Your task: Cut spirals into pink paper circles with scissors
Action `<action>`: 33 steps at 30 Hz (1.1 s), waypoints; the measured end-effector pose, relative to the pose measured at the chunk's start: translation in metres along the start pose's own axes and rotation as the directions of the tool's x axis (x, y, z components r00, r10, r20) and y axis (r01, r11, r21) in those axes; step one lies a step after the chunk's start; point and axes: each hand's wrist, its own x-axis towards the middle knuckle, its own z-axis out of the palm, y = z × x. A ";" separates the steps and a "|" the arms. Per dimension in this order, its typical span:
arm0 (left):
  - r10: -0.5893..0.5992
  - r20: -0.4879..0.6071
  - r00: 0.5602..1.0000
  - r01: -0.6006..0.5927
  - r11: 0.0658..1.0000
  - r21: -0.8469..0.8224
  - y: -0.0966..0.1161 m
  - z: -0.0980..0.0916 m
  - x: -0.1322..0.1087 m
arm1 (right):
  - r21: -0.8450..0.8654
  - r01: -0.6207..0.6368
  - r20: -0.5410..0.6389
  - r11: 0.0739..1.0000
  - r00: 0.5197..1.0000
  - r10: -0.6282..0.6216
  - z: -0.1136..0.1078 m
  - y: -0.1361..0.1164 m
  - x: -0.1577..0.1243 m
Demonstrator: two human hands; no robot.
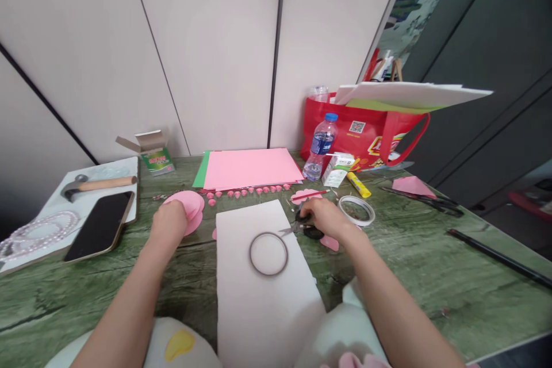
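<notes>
My left hand is closed on scalloped pink paper pieces, left of the white board. On the right, my right hand has its fingers closed at the black handles of a pair of scissors, whose blades point left over the board's edge. A thin dark ring lies flat on the board. Just beyond my right hand are a red pencil and another scalloped pink piece. A scrap of pink paper lies beneath that hand.
Pink sheets lie at the back behind a row of small pink pieces. To the right are a tape roll, glue stick, water bottle and red bag. A phone and hammer lie left.
</notes>
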 end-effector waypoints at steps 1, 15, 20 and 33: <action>-0.003 -0.010 1.000 0.004 0.999 0.039 0.002 -0.003 -0.002 | -0.015 -0.008 0.009 1.000 1.000 0.008 -0.001 0.003 -0.001; 0.131 -0.285 0.950 -0.289 0.719 -0.632 0.072 -0.013 -0.048 | -0.069 0.074 0.160 0.995 0.985 -0.062 -0.009 -0.008 -0.008; 0.338 0.224 0.914 -0.017 0.582 -0.813 0.097 -0.021 -0.074 | -0.067 0.082 0.184 0.994 0.980 -0.068 -0.007 -0.010 -0.008; 0.246 0.739 0.628 0.225 0.851 -0.474 0.070 -0.001 -0.066 | 0.334 0.065 -0.092 0.940 0.995 -0.036 -0.030 0.008 -0.016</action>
